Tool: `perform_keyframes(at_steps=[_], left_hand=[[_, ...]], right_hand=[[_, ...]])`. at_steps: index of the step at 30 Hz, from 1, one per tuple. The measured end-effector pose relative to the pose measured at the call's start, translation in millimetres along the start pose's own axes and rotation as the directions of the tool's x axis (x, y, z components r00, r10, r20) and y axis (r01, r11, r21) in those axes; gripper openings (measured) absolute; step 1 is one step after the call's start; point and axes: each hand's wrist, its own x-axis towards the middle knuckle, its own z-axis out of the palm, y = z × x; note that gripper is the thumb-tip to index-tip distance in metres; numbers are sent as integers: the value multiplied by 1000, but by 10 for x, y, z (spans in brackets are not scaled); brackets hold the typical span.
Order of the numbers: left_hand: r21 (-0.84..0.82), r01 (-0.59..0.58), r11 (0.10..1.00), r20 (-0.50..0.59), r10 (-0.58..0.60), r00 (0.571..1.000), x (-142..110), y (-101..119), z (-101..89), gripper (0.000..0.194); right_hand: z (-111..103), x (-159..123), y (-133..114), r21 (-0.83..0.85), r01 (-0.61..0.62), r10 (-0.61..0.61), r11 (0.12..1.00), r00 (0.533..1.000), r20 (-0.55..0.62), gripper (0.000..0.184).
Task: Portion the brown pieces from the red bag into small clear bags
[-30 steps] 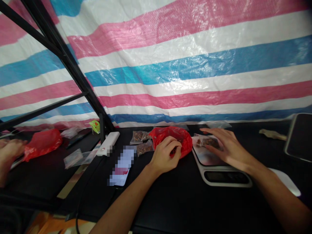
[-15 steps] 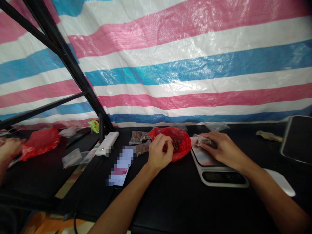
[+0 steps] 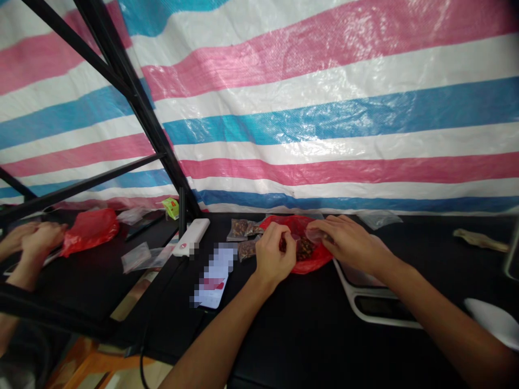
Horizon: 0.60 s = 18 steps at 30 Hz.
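A red plastic bag (image 3: 312,265) lies with its mouth spread, holding small dark brown pieces (image 3: 305,247). Over its left side, my left hand (image 3: 276,253) is closed with thumb and fingers brought together; what they hold is hidden. My right hand (image 3: 352,243) grips a small clear plastic bag (image 3: 313,234) above the red bag's right side, its contents mostly covered by my fingers. Under my right forearm sits a kitchen scale (image 3: 357,281) with a dark display. Small filled clear bags (image 3: 246,249) lie just left of my left hand.
Left of my arms are a lit phone (image 3: 214,275) and a white power bank (image 3: 193,237). Beyond the black frame post (image 3: 152,129), another person's hands (image 3: 42,237) work beside a second red bag (image 3: 91,229). A flat clear bag (image 3: 379,218) lies behind the scale.
My right hand has lifted the small clear bag off the scale and brought it left over the red bag. My left hand stays at the red bag. The view has shifted slightly left.
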Motion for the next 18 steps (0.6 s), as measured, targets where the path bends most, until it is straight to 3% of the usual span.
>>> perform_keyframes(at_steps=[18], left_hand=[[4, 17, 1000, 25, -17, 1000, -23, 1, 11, 13]], right_hand=[[205, -23, 19, 46, -24, 29, 999, 995, -95, 36]])
